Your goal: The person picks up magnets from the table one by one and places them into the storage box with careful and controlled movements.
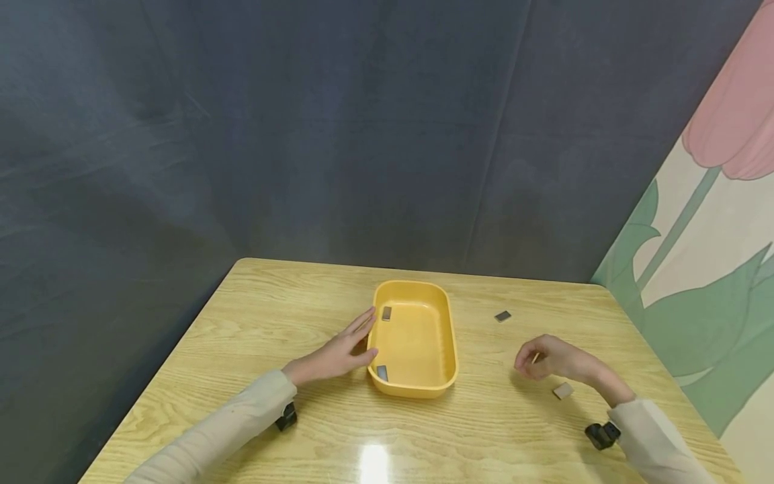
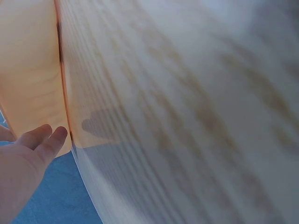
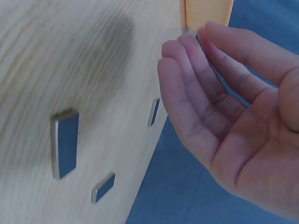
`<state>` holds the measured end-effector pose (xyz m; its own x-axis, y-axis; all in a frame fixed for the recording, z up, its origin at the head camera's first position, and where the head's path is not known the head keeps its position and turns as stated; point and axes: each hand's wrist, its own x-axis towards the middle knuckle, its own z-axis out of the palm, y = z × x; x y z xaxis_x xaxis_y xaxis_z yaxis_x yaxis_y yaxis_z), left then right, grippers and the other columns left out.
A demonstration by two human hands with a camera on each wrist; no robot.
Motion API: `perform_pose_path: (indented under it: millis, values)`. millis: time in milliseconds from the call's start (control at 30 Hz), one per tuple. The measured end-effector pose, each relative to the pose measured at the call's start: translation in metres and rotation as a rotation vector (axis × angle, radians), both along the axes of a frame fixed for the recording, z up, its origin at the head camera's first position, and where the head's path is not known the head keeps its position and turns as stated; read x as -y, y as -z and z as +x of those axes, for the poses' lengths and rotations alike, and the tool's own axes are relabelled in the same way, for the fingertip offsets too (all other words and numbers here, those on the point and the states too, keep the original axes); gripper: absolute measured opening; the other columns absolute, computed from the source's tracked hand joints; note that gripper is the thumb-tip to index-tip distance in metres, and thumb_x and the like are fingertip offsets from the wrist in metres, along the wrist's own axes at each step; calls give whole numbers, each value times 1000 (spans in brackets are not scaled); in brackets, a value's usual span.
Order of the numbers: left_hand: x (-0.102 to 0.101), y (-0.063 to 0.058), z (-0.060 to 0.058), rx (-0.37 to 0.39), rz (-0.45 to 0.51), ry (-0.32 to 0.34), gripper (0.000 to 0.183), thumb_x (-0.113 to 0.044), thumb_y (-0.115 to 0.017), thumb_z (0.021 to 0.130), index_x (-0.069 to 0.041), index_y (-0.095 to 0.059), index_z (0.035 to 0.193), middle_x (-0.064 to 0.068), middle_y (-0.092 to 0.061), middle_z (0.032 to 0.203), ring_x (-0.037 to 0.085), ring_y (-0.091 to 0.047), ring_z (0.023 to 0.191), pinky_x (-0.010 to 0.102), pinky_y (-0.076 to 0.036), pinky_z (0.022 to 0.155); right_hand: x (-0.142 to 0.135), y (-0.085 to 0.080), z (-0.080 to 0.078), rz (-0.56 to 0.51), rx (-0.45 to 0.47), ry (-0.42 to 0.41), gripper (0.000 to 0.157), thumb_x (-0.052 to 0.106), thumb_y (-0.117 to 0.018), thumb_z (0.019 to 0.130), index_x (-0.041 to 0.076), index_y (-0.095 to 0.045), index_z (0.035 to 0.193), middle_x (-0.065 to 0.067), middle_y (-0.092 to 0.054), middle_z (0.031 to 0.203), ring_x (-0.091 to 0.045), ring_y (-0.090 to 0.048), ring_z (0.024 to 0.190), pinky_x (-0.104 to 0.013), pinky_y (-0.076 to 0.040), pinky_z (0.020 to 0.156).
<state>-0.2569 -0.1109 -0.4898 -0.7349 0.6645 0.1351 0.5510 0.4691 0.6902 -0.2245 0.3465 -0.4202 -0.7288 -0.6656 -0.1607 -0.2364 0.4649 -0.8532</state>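
Observation:
A yellow plastic tray (image 1: pixel 414 390) stands on the table with two small flat rectangular pieces in it: one near the far left corner (image 1: pixel 386 314), another near the front left corner (image 1: pixel 382 373). At the tray's left side, my left hand (image 1: pixel 338 355) touches the rim with its fingers extended and spread. To the right, my right hand (image 1: pixel 553 356) hovers above the table, fingers loosely bent and holding nothing. A light-topped piece (image 1: pixel 563 390) lies just below it, and a dark piece (image 1: pixel 503 316) lies farther back. Three shiny-faced pieces (image 3: pixel 66 144) show in the right wrist view.
The wood-grain table (image 1: pixel 290 302) ends at a dark blue curtain (image 1: pixel 363 134) behind and to the left. A wall painted with a flower (image 1: pixel 719 269) rises on the right. Dark wrist cameras (image 1: pixel 602 435) sit at both sleeves.

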Motion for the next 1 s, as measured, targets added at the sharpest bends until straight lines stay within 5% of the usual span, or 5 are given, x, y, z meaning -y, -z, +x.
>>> perform_pose_path:
  millis: [500,1000]
  values:
    - [0,0,0,9,-4,-5,79,-42,-50,104,-3,-8,158,3,4,166,28,-15,147,47,-29,113,-12,1,7,133,-174,7,4,-7,-64,90,-5,-68,91,-7,-67,84,-15,-61,75,-28,-53,62]
    - [0,-2,1,12,-17,-12,78,-41,-50,104,-3,-8,158,1,5,166,25,-10,148,46,-26,115,-27,2,14,212,-195,62,8,-10,-66,87,-3,-69,89,-8,-63,87,-15,-60,77,-28,-52,66]
